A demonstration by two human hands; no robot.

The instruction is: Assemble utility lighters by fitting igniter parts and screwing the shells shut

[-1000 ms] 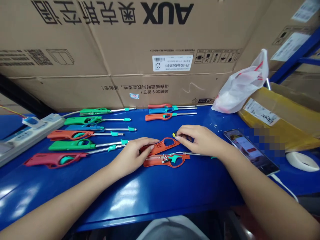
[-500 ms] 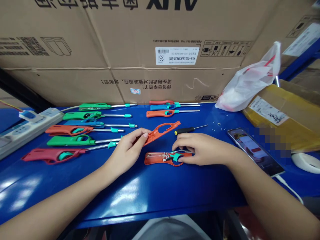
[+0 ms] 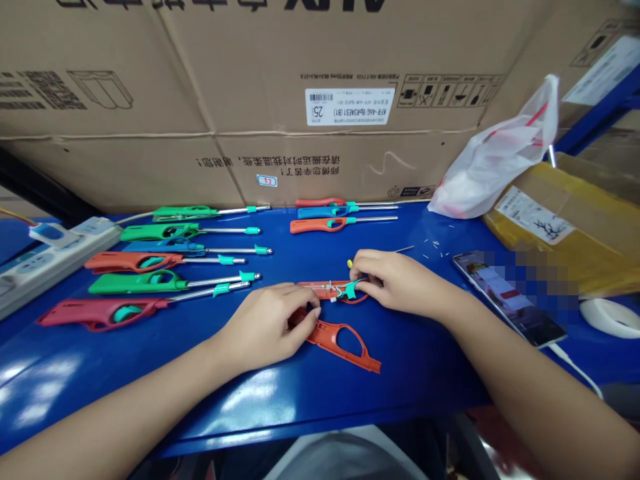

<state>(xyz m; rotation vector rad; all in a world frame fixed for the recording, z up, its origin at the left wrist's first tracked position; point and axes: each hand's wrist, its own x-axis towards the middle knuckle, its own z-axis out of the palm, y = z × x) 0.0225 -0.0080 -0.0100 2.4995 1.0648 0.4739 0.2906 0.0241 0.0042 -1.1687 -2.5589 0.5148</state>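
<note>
An opened orange lighter half [image 3: 325,291] with a teal trigger and metal parts is held a little above the blue table [image 3: 310,393]. My right hand [image 3: 400,280] is closed on its trigger end. My left hand [image 3: 267,327] pinches its other end, fingers curled. The empty orange cover shell [image 3: 345,340] lies flat on the table just under and right of my left hand. A screwdriver with a yellow tip [image 3: 349,264] lies behind my right hand, mostly hidden.
Several long lighters in green, orange, blue and red [image 3: 150,267] lie in rows at left, three more [image 3: 340,215] at the back. Big cardboard boxes [image 3: 250,100] wall the rear. A power strip [image 3: 45,257] is at left; phone [image 3: 505,297], tape roll [image 3: 610,319] and plastic bag [image 3: 495,160] at right.
My left hand set the orange cover shell down on the table and moved to the open lighter half. My right hand lifted that half farther from me.
</note>
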